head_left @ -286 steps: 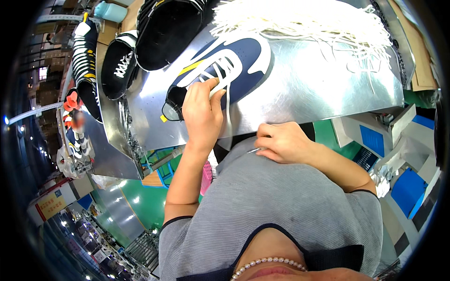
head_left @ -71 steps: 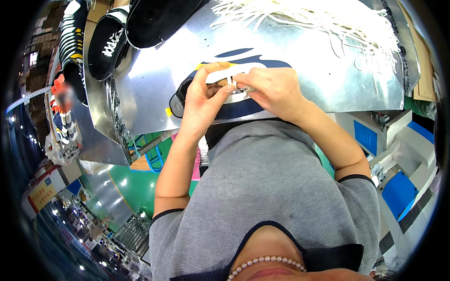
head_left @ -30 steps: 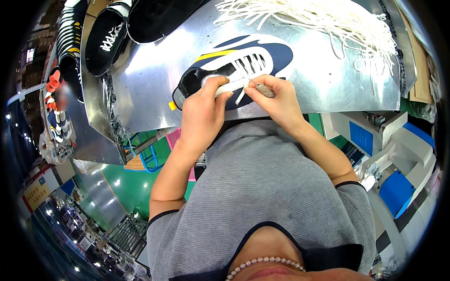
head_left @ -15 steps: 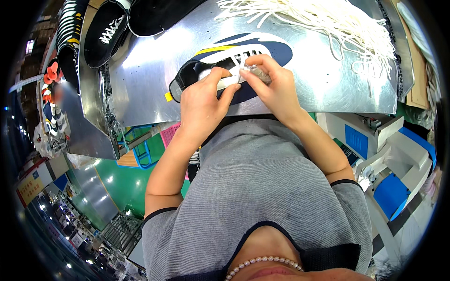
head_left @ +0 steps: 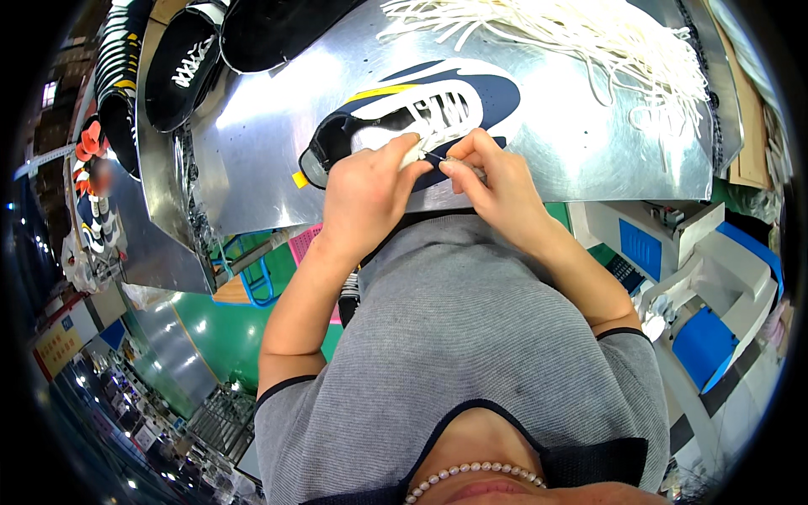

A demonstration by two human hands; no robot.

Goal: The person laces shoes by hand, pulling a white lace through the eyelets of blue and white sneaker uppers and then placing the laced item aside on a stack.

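A dark blue and white sneaker [head_left: 498,94] with a yellow stripe lies on the metal bench, its toe to the right and its black-lined opening to the left. White lace crosses its eyelets. My left hand [head_left: 364,195] is closed in a pinch on the white eyelet edge at the shoe's near side. Facing it, my right hand [head_left: 502,183] is also closed, fingertips together close to that edge. A thin dark bit shows between the two hands. A small pale thing shows at the right fingers, too covered to name.
Loose white shoelaces [head_left: 581,42] are heaped at the back right of the bench [head_left: 606,164]. Black shoes [head_left: 180,71] stand at the back left, beside a raised metal rim. A white and blue machine [head_left: 703,337] is at the right, below bench level.
My right hand has moved slightly down and right, drawing back from the eyelets. The white strip between my hands no longer shows, and more of the laced eyelets is visible.
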